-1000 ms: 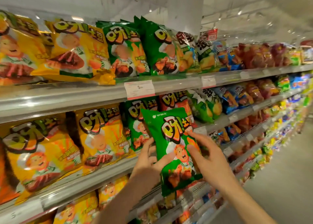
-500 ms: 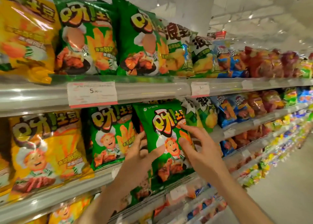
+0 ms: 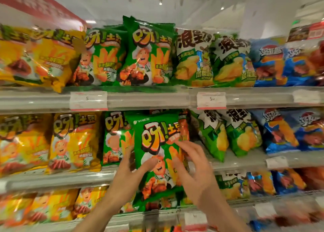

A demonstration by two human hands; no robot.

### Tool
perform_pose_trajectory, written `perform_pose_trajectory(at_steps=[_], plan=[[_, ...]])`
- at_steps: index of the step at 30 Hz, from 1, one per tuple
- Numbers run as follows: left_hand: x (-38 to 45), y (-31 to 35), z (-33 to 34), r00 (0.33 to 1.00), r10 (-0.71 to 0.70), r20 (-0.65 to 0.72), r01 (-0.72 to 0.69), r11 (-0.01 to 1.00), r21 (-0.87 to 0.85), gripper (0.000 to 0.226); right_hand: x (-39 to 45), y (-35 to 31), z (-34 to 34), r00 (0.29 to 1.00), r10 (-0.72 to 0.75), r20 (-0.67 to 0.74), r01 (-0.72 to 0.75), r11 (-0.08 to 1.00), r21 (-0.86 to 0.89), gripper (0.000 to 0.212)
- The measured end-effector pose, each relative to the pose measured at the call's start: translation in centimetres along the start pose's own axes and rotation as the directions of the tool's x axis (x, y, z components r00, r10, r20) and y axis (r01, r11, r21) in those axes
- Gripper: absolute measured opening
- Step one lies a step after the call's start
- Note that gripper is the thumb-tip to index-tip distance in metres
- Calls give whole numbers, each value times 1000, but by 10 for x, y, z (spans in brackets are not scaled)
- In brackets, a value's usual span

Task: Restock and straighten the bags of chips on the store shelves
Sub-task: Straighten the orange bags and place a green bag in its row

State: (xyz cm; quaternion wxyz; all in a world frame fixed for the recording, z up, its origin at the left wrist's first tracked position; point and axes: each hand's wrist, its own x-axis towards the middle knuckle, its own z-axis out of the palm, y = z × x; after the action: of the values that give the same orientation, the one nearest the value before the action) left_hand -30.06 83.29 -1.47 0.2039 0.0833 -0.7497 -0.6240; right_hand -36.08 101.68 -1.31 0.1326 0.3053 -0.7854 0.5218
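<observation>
Store shelves [image 3: 149, 98] in stacked tiers fill the view, packed with yellow, green and blue chip bags. At centre a green chip bag [image 3: 157, 154] stands upright before the middle tier, just at 3 o'clock from a shelved green bag [image 3: 115, 138]. At its 9 o'clock edge the left hand [image 3: 128, 175] grasps it, thumb across the front. At 3 o'clock the right hand [image 3: 194, 170] has curled fingers on the bag's side, seemingly gripping, though blur hides the contact. Above, at 12 o'clock, a price tag [image 3: 88, 100] hangs
</observation>
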Motion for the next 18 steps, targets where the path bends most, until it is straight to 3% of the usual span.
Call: perform_pose_trajectory(at_steps=[3,5,8,11,16,18], plan=[[-8,6,-8,998,2,-68,-1,1000,25,94,7,10,-8,992,127,12,-127,990,61,50],[-11,14,-11,995,42,-87,-37,998,57,75,20,20,-14,979,202,-10,-201,978,53,56],[-13,23,-18,996,56,-72,-51,996,71,50,48,38,-12,959,281,-31,-282,959,-41,79],[-9,22,-28,995,60,-80,-58,998,27,52,73,50,0,937,350,-6,-349,932,-101,107],[-5,16,-47,995,34,-89,-32,999,23,57,85,47,12,941,337,-22,-337,934,-118,74],[-2,13,-55,995,17,-97,-12,999,45,76,87,46,13,945,320,-63,-326,937,-126,68]])
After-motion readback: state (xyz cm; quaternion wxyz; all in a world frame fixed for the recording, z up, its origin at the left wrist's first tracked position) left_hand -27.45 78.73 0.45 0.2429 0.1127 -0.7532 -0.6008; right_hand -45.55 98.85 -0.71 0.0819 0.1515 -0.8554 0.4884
